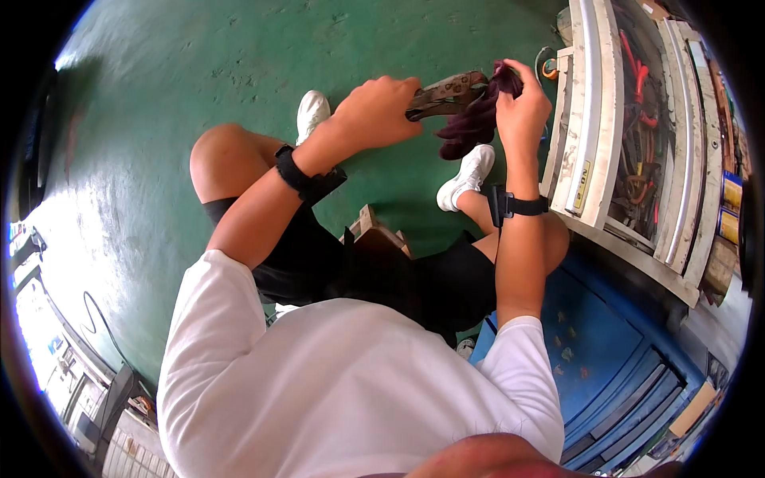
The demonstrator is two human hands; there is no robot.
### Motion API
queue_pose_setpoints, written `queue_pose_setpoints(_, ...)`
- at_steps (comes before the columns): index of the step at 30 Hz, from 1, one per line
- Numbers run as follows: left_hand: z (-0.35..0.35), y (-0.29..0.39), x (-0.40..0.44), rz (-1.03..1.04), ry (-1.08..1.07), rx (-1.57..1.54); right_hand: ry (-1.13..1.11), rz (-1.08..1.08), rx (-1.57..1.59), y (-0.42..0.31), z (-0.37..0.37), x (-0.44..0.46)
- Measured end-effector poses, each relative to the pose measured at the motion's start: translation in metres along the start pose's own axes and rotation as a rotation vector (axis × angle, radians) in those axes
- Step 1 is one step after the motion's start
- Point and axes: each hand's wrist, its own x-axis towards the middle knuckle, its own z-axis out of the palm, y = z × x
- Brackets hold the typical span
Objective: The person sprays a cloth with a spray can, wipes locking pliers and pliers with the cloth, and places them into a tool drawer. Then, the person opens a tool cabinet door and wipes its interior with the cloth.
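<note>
My left hand (pixel 378 111) is closed around one end of a worn metal tool (pixel 450 94), which looks like pliers or a wrench. The tool's other end points right, against a dark maroon cloth (pixel 466 131). Fingers of my right hand (pixel 523 107) pinch the upper part of this cloth beside the tool's end, and the rest of it hangs below the tool. Both hands are out in front of my knees, above the green floor (pixel 239 48).
On the right stands a pale cabinet (pixel 586 119) with an open drawer of tools (pixel 641 127), including red-handled ones. A blue cabinet (pixel 590 327) is below it. A small wooden stool (pixel 370 227) shows between my legs. A thin cable (pixel 100 311) lies at the left.
</note>
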Motion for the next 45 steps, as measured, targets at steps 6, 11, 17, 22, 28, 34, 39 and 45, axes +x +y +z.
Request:
queue_pose_setpoints(6,0.001,-0.013,-0.001,0.001,-0.075,0.22,0.236,0.258,0.614,-0.007,0.009,-0.001)
queue_pose_setpoints(11,0.008,-0.015,-0.002,0.047,-0.049,0.216,-0.133,0.161,0.735,-0.048,0.012,-0.014)
queue_pose_setpoints(17,0.011,-0.014,0.005,0.147,-0.019,0.128,-0.242,-0.311,0.255,-0.048,0.016,-0.015)
queue_pose_setpoints(22,0.002,0.003,0.005,0.102,0.067,0.129,-0.163,-0.133,-0.24,-0.029,0.008,-0.01)
queue_pose_setpoints(28,-0.01,-0.005,0.006,0.209,-0.008,0.256,-0.303,0.39,0.316,0.015,0.004,0.005)
queue_pose_setpoints(34,-0.035,-0.021,-0.004,0.42,0.135,0.291,-0.163,0.927,1.344,0.002,-0.008,0.008)
queue_pose_setpoints(39,-0.031,-0.016,-0.003,0.398,0.346,-0.002,-0.098,0.468,1.038,-0.041,0.0,-0.018)
queue_pose_setpoints(45,-0.023,-0.009,0.009,0.152,0.242,-0.145,-0.401,0.932,2.195,-0.062,0.007,-0.018)
